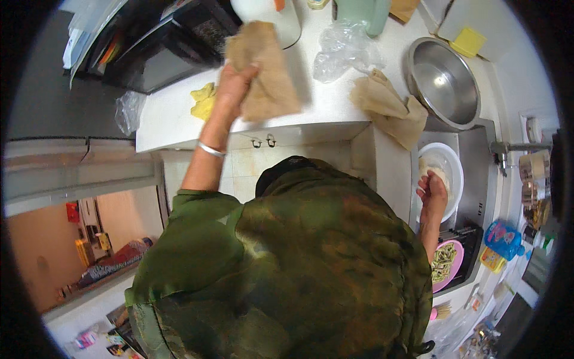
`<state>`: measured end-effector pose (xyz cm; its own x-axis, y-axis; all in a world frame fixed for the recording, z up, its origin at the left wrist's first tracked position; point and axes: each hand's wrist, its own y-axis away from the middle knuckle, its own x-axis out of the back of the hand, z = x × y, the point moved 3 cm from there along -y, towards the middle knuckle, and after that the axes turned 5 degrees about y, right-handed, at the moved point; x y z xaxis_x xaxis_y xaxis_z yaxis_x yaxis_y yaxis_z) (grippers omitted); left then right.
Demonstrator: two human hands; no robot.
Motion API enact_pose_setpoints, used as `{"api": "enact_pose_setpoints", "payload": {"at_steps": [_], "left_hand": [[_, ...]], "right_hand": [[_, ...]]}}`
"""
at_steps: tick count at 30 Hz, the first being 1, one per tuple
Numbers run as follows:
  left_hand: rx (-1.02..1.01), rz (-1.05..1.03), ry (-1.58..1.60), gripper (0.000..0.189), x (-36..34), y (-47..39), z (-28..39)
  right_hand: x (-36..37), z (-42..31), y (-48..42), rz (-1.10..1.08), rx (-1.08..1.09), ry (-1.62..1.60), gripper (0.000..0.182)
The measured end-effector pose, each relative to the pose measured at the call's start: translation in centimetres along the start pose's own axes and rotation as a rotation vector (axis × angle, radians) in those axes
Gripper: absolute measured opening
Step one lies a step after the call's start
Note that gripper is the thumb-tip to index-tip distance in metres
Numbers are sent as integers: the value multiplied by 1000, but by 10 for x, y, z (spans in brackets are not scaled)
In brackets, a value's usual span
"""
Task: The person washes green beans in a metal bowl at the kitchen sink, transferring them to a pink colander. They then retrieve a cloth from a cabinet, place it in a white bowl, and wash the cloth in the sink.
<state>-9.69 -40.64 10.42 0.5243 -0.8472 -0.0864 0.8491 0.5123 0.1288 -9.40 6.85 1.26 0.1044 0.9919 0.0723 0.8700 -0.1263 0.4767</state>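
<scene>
My left hand (235, 85) grips a folded tan sheet (273, 89) by its left side, above the white counter; whether it is cloth or paper I cannot tell. It is slightly blurred. Over the sink, my right hand (434, 190) hangs above a white plastic basin (458, 179), its fingers loosely curled. Pale beige contents (444, 168) lie in the basin, partly behind the hand; whether the fingers hold any of them is unclear. A second tan sheet (390, 105) lies crumpled on the counter and droops over its edge near the sink.
A steel bowl (441, 85) stands at the sink corner, near the faucet (515, 147). Clear plastic bags (343, 51), a green jug (361, 15) and a white appliance (269, 18) line the back. A yellow cloth (204, 101) lies left; a pink colander (456, 260) holds cut green vegetables.
</scene>
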Motion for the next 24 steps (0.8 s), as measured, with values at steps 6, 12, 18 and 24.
{"api": "enact_pose_setpoints", "payload": {"at_steps": [6, 12, 18, 24], "left_hand": [[124, 216, -162, 37, 144, -26, -20], [273, 259, -91, 39, 173, -27, -71], [205, 208, 89, 34, 194, -55, -90], [162, 212, -378, 42, 168, -65, -69]], "right_hand": [[48, 44, -15, 48, -76, -160, 25], [58, 33, -22, 65, -111, -136, 29], [80, 42, -36, 117, -84, -134, 28], [95, 70, -57, 287, -110, -179, 19]]}}
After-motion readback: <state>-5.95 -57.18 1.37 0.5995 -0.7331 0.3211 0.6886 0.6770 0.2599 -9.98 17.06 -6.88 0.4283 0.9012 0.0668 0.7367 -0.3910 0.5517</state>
